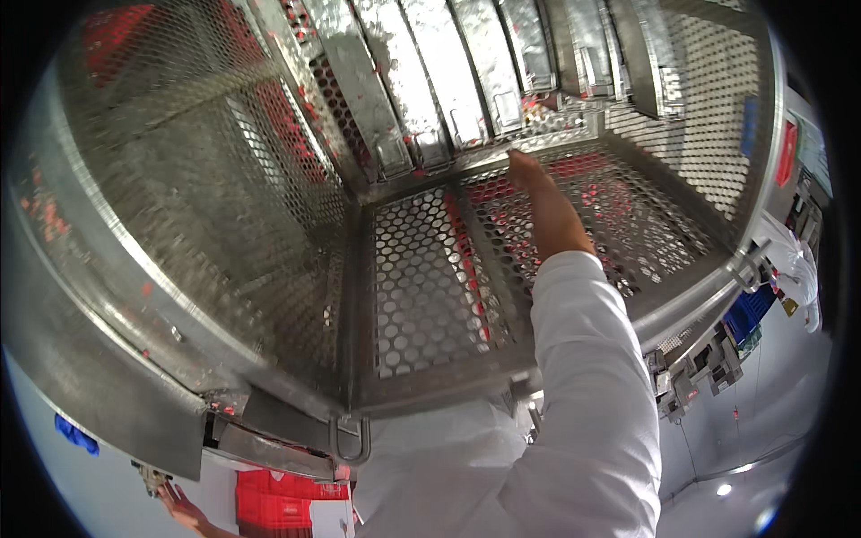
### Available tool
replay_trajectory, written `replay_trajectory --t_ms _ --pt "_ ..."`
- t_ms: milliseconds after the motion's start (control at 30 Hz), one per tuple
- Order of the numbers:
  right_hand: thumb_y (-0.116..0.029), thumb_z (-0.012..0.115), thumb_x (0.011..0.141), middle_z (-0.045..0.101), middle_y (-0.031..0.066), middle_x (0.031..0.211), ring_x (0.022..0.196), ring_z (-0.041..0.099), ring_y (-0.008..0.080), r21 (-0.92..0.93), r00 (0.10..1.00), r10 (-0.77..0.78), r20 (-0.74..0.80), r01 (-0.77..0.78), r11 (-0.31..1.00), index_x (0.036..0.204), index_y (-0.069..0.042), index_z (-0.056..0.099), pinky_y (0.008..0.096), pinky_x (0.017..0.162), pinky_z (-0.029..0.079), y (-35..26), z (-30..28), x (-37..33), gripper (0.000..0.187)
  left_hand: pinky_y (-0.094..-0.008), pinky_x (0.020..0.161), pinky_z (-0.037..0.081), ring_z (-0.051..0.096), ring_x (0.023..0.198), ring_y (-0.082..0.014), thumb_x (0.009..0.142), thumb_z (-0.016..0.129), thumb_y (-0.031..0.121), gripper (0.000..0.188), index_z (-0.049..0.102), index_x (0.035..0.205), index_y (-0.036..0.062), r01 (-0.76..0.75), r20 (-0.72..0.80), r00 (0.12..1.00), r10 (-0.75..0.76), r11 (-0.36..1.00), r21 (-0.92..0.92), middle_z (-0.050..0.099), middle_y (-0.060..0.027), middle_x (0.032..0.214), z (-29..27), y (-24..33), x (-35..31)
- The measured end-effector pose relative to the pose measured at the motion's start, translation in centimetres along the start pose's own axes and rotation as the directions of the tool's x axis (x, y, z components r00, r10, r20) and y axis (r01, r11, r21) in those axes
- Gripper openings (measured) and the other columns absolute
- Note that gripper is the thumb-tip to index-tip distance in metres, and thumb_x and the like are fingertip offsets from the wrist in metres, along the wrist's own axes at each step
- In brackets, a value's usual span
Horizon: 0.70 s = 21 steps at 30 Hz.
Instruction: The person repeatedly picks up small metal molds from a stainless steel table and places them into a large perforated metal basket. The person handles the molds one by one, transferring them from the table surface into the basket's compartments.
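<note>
My right hand (529,170), at the end of a white sleeve (587,332), reaches over a perforated metal panel (421,296) of an open steel cage. Its fingertips are at the metal rail (475,163) below a row of long metal molds (435,63); whether they grip the rail is hidden. At the lower left edge my left hand (184,509) has its fingers stretched out. Close to its fingertips is a small metal fitting (151,477) by the steel panel's lower edge; I cannot tell if they touch.
Mesh side walls (708,117) enclose the molds, and red bits lie on the metal. A bent handle (350,441) juts from the near frame. Red crates (285,502) stand below left. At the right are a blue crate (749,309) and a person in white (794,269).
</note>
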State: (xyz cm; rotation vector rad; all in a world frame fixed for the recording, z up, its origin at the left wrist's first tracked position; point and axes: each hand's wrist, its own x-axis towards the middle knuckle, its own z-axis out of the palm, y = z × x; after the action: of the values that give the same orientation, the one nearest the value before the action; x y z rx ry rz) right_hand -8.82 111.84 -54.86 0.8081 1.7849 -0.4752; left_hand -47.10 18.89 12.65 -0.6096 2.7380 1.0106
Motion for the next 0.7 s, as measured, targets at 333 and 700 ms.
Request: replay_trajectory --t_ms 333,700 --pt "-0.016 0.070 0.079 0.074 0.0153 0.104 0.105 0.071 0.0313 -0.240 0.987 -0.044 0.153 0.080 0.968 0.105 -0.008 0.074 0.0458 0.088 0.058 -1.9 -5.2 0.9 0.027 -0.0486 0.119 0.027 0.036 0.146 -0.0315 0.101 0.057 0.045 0.063 0.051 0.145 -0.0003 0.145 -0.309 0.932 -0.188 0.977 -0.157 0.039 -0.0161 0.158 5.8 3.0 -3.0" --pt "-0.039 0.064 0.092 0.066 0.0107 0.064 0.060 0.059 0.0120 0.273 0.573 -0.109 -0.812 0.537 0.798 0.082 0.001 0.071 0.0351 0.060 0.048 -8.1 -32.3 -46.2 0.043 -0.0370 0.097 0.049 0.067 0.110 -0.0259 0.095 0.069 0.041 0.047 0.071 0.122 0.0031 -0.300 -0.617 0.547 0.566 0.820 0.487 0.072 -0.0124 0.118 15.7 13.4 3.9"
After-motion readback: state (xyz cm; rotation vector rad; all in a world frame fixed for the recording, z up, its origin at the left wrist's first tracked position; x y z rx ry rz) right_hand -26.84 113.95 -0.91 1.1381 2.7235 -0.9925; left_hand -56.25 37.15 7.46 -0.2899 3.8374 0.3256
